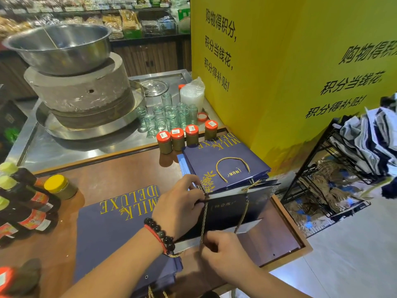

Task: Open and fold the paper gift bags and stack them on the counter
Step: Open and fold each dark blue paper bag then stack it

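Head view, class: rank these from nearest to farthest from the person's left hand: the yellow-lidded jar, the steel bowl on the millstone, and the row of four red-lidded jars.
From the left hand:
1. Row of red-lidded jars, on the counter just beyond the hand.
2. Yellow-lidded jar, off to the left by the dark bottles.
3. Steel bowl, far back left on the millstone.

Bright indoor light, glare on steel counter (90, 147), wide-angle bending, blurred edges

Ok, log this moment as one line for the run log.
step: opening gift bag | left hand: pinching bag rim | right hand: holding rope handle | finished stack: behind
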